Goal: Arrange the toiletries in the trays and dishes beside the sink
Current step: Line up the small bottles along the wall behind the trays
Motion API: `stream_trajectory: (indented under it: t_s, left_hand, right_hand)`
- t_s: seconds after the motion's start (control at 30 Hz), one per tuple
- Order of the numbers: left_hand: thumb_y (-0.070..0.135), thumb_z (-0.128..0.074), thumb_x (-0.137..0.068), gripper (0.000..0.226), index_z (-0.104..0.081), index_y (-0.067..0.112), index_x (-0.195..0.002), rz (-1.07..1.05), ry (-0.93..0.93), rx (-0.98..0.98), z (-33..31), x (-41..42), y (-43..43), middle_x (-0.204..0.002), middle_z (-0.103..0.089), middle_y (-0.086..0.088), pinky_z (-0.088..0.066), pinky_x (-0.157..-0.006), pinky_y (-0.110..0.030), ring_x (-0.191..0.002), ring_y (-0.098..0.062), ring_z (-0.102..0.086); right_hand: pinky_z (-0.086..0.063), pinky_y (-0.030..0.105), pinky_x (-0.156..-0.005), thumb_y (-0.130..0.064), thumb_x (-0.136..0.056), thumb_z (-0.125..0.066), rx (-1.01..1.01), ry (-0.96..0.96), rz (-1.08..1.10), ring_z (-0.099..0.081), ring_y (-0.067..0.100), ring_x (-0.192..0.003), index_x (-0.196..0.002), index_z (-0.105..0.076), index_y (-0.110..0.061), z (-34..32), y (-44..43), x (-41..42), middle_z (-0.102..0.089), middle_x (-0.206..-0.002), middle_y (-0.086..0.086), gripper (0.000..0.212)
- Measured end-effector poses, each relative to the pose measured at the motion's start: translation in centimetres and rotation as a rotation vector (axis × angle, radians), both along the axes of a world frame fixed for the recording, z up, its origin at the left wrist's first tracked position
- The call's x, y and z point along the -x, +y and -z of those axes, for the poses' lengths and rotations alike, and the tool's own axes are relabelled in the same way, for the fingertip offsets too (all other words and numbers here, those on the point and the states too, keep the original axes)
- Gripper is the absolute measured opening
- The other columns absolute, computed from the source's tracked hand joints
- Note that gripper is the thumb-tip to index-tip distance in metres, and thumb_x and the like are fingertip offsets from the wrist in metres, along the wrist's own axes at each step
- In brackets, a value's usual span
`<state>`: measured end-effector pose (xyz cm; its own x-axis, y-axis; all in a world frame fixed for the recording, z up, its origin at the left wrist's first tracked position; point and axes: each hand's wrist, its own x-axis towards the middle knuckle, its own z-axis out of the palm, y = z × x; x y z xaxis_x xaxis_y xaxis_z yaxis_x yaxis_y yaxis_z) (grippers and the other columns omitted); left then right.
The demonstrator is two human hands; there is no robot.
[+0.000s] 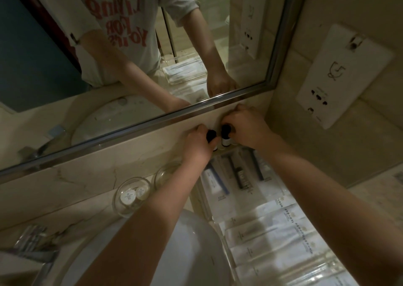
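The left bottle (211, 135) and right bottle (225, 133) (both black-capped) stood at the far end of the tray (209, 216), by the wall. Your left hand (197, 144) and right hand (246, 128) each curled fingers round one. You were probably lining them up; the next move called for seating them upright, then letting go.

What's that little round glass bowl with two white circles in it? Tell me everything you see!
The round glass dish is clear and shallow. It stands upright on the marble counter, between the sink and the wall under the mirror. Two small white-topped containers sit inside, side by side, their print too small to read. A second glass dish stands just beside it.
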<state>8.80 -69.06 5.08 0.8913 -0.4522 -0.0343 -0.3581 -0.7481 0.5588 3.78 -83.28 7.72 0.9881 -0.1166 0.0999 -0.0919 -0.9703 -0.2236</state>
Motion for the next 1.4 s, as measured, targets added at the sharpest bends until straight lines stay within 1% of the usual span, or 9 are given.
stream_trajectory:
  t_s: [0.2,0.33,0.43,0.63,0.77,1.0,1.13,1.3,1.4]
  left_hand:
    - [0.035,-0.064,-0.084,0.038,-0.057,0.003,-0.101,-0.008,0.013,-0.003,-0.2,0.2,0.1,-0.105,-0.065,-0.017,-0.046,-0.074,-0.033,-0.094,-0.032,-0.062]
    - [0.037,-0.065,-0.082,0.039,-0.056,0.002,-0.097,-0.043,-0.007,0.029,-0.8,0.8,1.1,-0.100,-0.064,-0.017,-0.048,-0.073,-0.035,-0.089,-0.033,-0.062]
    - [0.040,-0.060,-0.085,0.037,-0.057,0.006,-0.101,-0.042,-0.059,0.013,-2.1,1.7,3.0,-0.097,-0.066,-0.013,-0.051,-0.068,-0.034,-0.086,-0.030,-0.063]
    - [0.047,-0.050,-0.087,0.046,-0.058,0.012,-0.115,0.004,-0.170,-0.192,-4.8,3.3,9.7,-0.112,-0.065,-0.013,-0.054,-0.081,-0.040,-0.102,-0.032,-0.061]
    - [0.041,-0.054,-0.087,0.042,-0.059,0.011,-0.116,-0.036,-0.195,-0.264,-6.4,4.7,15.7,-0.116,-0.064,-0.015,-0.049,-0.083,-0.037,-0.107,-0.033,-0.059]
    - [0.036,-0.057,-0.085,0.038,-0.062,0.008,-0.110,-0.153,-0.154,-0.260,-6.9,6.4,27.9,-0.114,-0.064,-0.016,-0.049,-0.085,-0.036,-0.106,-0.033,-0.059]
    - [0.034,-0.057,-0.086,0.037,-0.060,0.012,-0.116,-0.246,-0.113,-0.246,-6.4,7.0,35.9,-0.119,-0.062,-0.013,-0.045,-0.088,-0.035,-0.109,-0.032,-0.058]
    - [0.029,-0.057,-0.085,0.029,-0.063,0.010,-0.106,-0.408,-0.041,-0.214,-4.8,7.7,46.9,-0.111,-0.063,-0.014,-0.046,-0.085,-0.034,-0.105,-0.031,-0.058]
    - [0.030,-0.056,-0.087,0.038,-0.058,0.007,-0.117,-0.494,0.047,-0.220,-3.3,7.5,53.7,-0.119,-0.060,-0.015,-0.045,-0.091,-0.033,-0.112,-0.031,-0.055]
  right_hand:
    - [-0.041,0.038,-0.093,-0.014,-0.076,-0.064,-0.037,-0.012,-0.001,-0.052,0.030,-0.112,-0.098,-0.070,-0.020,-0.5,0.2,0.7,-0.069,-0.106,0.005,0.024]
    - [-0.042,0.041,-0.097,-0.016,-0.076,-0.064,-0.061,-0.034,-0.001,-0.050,0.030,-0.115,-0.109,-0.066,-0.019,-1.3,0.4,1.6,-0.065,-0.115,0.006,0.033]
    - [-0.043,0.043,-0.092,-0.025,-0.082,-0.057,-0.060,-0.035,0.026,-0.049,0.026,-0.110,-0.113,-0.061,-0.020,-2.2,1.4,2.6,-0.064,-0.115,0.004,0.032]
    - [-0.045,0.036,-0.078,-0.030,-0.086,-0.055,0.008,-0.082,-0.016,-0.051,0.024,-0.097,-0.101,-0.064,-0.014,-4.2,6.3,5.5,-0.065,-0.102,0.005,0.024]
    - [-0.046,0.039,-0.080,-0.030,-0.084,-0.059,-0.001,-0.109,-0.058,-0.057,0.031,-0.102,-0.111,-0.065,-0.015,-5.1,11.7,7.1,-0.067,-0.109,0.007,0.031]
    - [-0.045,0.034,-0.084,-0.031,-0.087,-0.055,-0.068,-0.013,-0.195,-0.057,0.027,-0.110,-0.119,-0.060,-0.019,-6.4,23.4,7.1,-0.063,-0.119,0.004,0.034]
    - [-0.045,0.030,-0.081,-0.033,-0.089,-0.053,-0.109,0.059,-0.302,-0.060,0.025,-0.105,-0.120,-0.059,-0.021,-6.3,31.0,6.1,-0.064,-0.117,0.003,0.033]
    - [-0.047,0.032,-0.082,-0.031,-0.089,-0.054,-0.127,0.105,-0.487,-0.060,0.025,-0.105,-0.123,-0.056,-0.022,-5.3,41.7,4.2,-0.063,-0.121,0.003,0.035]
    - [-0.048,0.035,-0.082,-0.026,-0.087,-0.054,-0.130,0.141,-0.593,-0.059,0.031,-0.107,-0.121,-0.057,-0.017,-4.3,48.2,2.8,-0.062,-0.120,0.008,0.036]
